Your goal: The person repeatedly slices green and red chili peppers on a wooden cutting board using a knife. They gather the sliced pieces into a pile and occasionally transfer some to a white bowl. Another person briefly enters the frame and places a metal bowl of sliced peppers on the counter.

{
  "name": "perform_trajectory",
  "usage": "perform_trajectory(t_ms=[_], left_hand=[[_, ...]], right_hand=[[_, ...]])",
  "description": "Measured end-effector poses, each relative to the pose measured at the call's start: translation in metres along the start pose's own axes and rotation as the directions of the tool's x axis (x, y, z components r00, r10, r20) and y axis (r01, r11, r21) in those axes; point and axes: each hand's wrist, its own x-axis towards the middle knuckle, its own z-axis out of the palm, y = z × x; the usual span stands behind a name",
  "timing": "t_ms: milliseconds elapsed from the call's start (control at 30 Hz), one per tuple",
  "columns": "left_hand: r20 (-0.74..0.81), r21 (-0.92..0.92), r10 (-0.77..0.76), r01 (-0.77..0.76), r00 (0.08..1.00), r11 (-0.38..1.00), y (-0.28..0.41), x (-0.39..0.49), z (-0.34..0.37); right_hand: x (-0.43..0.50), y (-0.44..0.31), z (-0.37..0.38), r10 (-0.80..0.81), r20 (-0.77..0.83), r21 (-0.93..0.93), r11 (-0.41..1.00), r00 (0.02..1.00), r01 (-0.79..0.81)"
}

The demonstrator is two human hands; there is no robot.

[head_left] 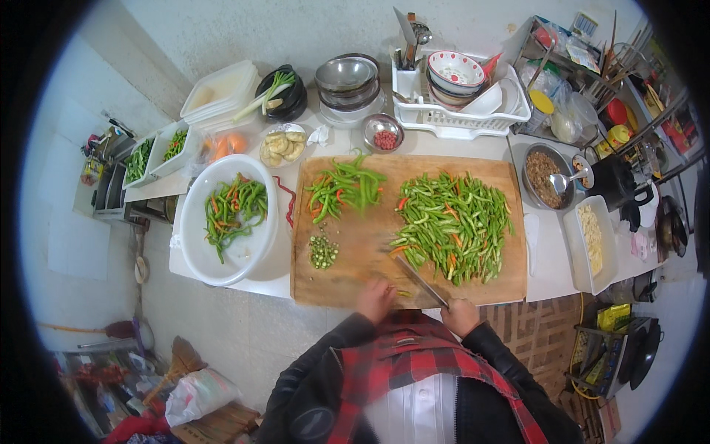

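Note:
My right hand (461,316) is closed around the handle of a kitchen knife (422,282) at the front edge of the wooden cutting board (360,250). The blade points up and left, its tip beside a large heap of cut green and orange chili peppers (452,225). To the left of the knife, my left hand (378,300) is low over the board, slightly blurred, its fingers near a small pepper piece (404,293). Whole peppers (344,191) lie at the board's back left. In front of them is a small pile of pepper stem ends (323,252).
A white plastic basin (188,222) with more peppers stands left of the board. Behind are a steel bowl of red bits (384,133), a plate of pale slices (283,145) and a dish rack (460,125). A mince bowl (546,176) and a white tub (591,244) stand right.

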Motion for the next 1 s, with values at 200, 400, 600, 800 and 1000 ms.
perform_trajectory(t_ms=[200, 400, 600, 800, 1000], left_hand=[[-0.002, 0.13, 0.34, -0.337, 0.94, 0.932, 0.001, -0.001, -0.014], [0.019, 0.1, 0.201, -0.202, 0.979, 0.974, -0.024, -0.022, -0.011], [-0.017, 0.061, 0.174, -0.173, 0.985, 0.983, -0.028, 0.007, 0.015], [-0.128, 0.11, 0.278, -0.265, 0.952, 0.958, -0.016, 0.015, 0.012], [-0.025, 0.126, 0.271, -0.266, 0.962, 0.956, -0.019, 0.015, 0.005]], right_hand=[[-0.009, -0.01, -0.018, -0.083, -0.004, -0.009, 0.997, 0.997, 0.083], [-0.013, -0.013, -0.017, -0.071, 0.025, -0.015, 0.997, 0.997, 0.071], [-0.004, -0.013, -0.02, -0.077, 0.028, -0.057, 0.995, 0.997, 0.079], [-0.001, -0.015, -0.031, -0.106, 0.007, -0.124, 0.987, 0.994, 0.106], [-0.002, -0.012, -0.031, -0.04, 0.173, -0.167, 0.984, 0.984, 0.069]])
